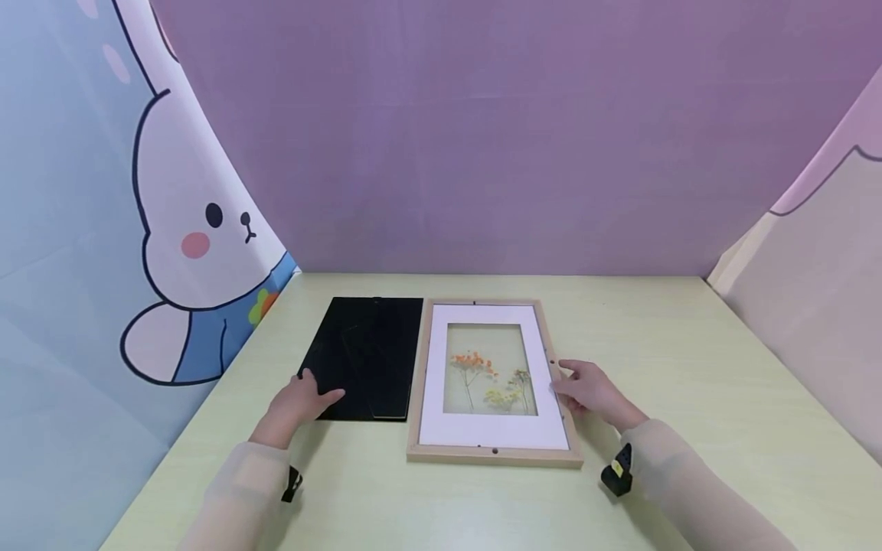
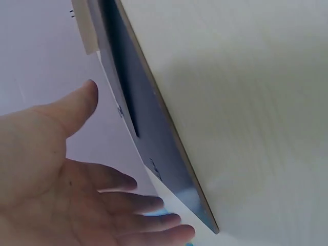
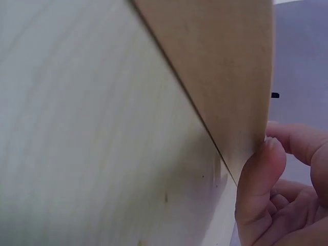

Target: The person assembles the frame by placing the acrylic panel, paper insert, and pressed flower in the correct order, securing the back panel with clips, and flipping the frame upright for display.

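Observation:
A light wooden picture frame (image 1: 494, 457) lies on the table, with a white mat (image 1: 434, 430) around a clear window. Pressed flowers (image 1: 472, 367), orange and yellow, show inside that window. My right hand (image 1: 591, 392) is at the frame's right side; in the right wrist view, its thumb (image 3: 260, 171) and forefinger pinch the wooden edge. To the left of the frame lies a black backing board (image 1: 372, 352) with a stand leg on it. By the board's lower left corner, my left hand (image 1: 295, 405) has its thumb over the surface and its fingers (image 2: 138, 202) loosely extended.
The pale wooden table (image 1: 689, 367) extends to both sides of the frame and board. A purple cloth backdrop (image 1: 510, 153) rises behind its far edge. A printed rabbit sheet (image 1: 193, 191) hangs at the left, another pale sheet (image 1: 827, 291) at the right.

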### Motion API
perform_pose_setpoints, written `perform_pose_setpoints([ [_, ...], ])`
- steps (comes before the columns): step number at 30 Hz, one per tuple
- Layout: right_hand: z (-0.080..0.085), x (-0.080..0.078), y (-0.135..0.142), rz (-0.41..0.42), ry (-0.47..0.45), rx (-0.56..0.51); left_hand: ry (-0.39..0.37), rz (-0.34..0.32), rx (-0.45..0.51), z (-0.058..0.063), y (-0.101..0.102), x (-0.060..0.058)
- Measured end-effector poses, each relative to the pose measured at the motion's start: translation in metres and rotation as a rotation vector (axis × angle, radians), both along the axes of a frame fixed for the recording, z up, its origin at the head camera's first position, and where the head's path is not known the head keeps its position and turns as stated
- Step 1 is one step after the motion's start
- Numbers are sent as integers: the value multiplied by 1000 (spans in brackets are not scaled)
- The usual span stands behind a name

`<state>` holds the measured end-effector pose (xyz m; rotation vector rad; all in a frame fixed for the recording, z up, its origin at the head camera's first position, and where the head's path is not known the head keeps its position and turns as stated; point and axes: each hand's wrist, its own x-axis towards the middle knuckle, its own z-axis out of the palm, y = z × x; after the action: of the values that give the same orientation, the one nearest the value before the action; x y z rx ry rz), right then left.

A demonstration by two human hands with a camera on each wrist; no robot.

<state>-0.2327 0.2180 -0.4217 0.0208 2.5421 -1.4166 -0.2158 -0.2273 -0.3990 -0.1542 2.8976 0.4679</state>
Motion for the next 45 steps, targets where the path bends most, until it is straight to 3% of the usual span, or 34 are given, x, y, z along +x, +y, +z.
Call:
perform_pose_setpoints([
  [9, -1, 1, -2, 8, -11, 17, -25, 24, -85, -2, -2, 2],
  [18, -3, 0, -2, 11, -4, 20, -3, 95, -137, -5, 1, 3],
  [25, -3, 2, -1, 2, 1, 18, -24, 115, -216, -5, 4, -3],
  [33, -4, 2, -2, -6, 1, 37, -12, 178, -148, -8, 3, -7],
  [45, -3, 2, -3, -7, -5, 52, -4, 207, -73, -9, -3, -8],
])
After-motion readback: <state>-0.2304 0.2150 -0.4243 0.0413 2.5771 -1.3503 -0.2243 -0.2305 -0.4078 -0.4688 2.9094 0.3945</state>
